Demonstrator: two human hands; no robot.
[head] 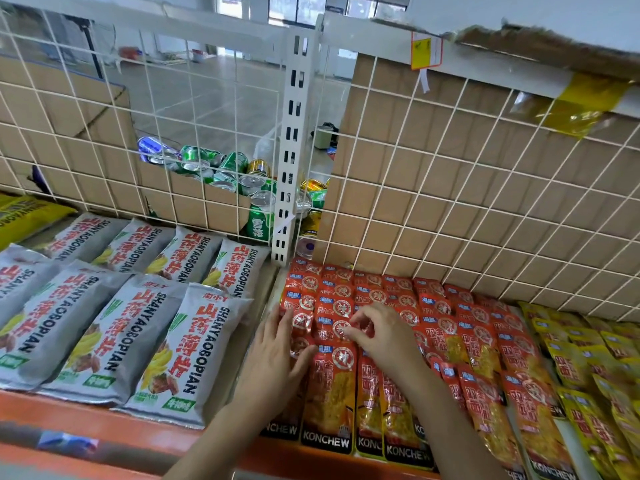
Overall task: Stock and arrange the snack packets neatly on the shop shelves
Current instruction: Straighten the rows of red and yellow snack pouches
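Note:
Red snack packets (398, 292) lie in overlapping rows on the shelf, labelled KONCHEW at their lower ends. My left hand (277, 355) rests flat, fingers spread, on the leftmost column of red packets. My right hand (379, 330) presses its fingertips onto the top of a red packet (330, 393) in the front row; I cannot tell whether it pinches it. Grey snack packets (114, 327) lie in two rows on the left shelf section. Yellow packets (588, 375) fill the right side.
A white wire grid (450, 202) backs the shelf, with cardboard (519, 174) behind it. A white slotted upright (291, 150) divides the two sections. Drink cans (228, 174) lie piled behind the grid. The orange shelf edge (104, 427) runs along the front.

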